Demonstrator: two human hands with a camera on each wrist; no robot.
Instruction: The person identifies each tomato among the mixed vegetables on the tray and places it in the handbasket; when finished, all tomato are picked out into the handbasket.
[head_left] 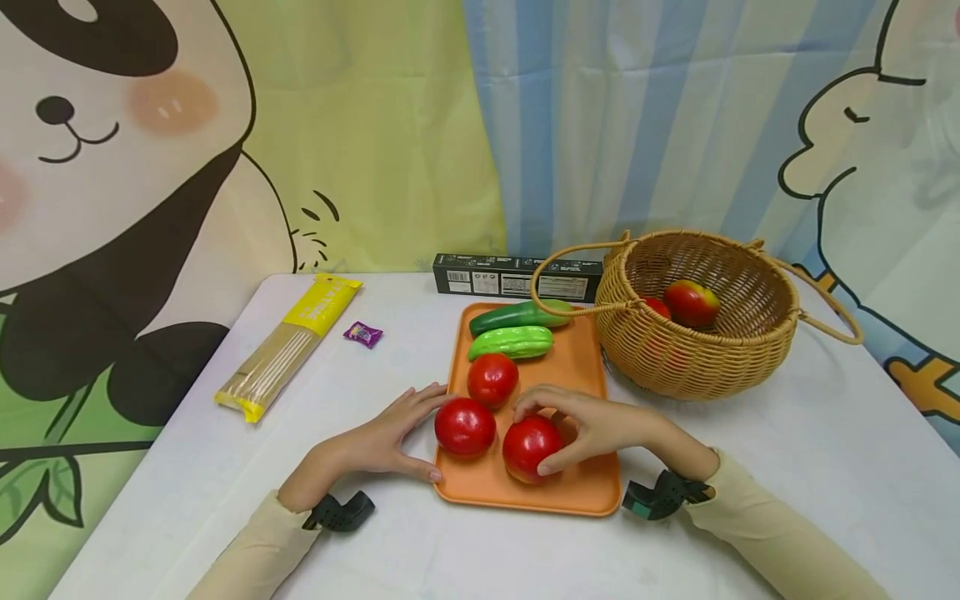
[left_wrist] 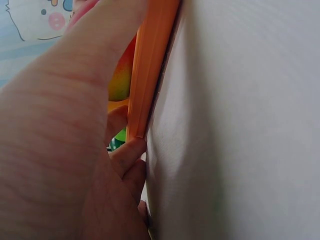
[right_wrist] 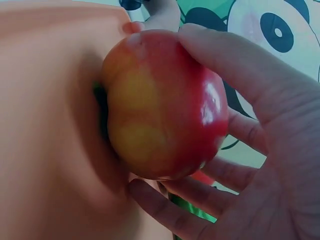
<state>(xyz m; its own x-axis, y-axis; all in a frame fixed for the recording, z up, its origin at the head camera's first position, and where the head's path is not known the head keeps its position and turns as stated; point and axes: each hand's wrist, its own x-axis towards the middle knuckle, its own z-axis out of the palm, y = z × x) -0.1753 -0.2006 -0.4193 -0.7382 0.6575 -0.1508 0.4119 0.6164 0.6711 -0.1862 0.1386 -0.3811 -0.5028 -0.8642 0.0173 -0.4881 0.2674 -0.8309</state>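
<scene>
On an orange tray (head_left: 577, 496) lie several red fruits, a pale green bitter gourd (head_left: 511, 342) and a dark green cucumber (head_left: 513, 317). My right hand (head_left: 600, 425) curls round the front right fruit, a red-and-yellow apple (right_wrist: 162, 107), thumb on one side and fingers on the other. Left of it sits another red fruit (head_left: 465, 427), with a third red fruit (head_left: 492, 379) just behind. With fingers and thumb spread, my left hand (head_left: 382, 433) touches the tray's left edge; in the left wrist view its fingertips meet the tray rim (left_wrist: 145, 75).
A wicker basket (head_left: 697, 358) with red-and-yellow fruit (head_left: 691, 303) inside stands at the back right, one handle reaching over the tray's corner. Behind the tray lies a long black box (head_left: 517, 277). To the left are a yellow noodle pack (head_left: 292, 346) and a purple candy (head_left: 363, 334).
</scene>
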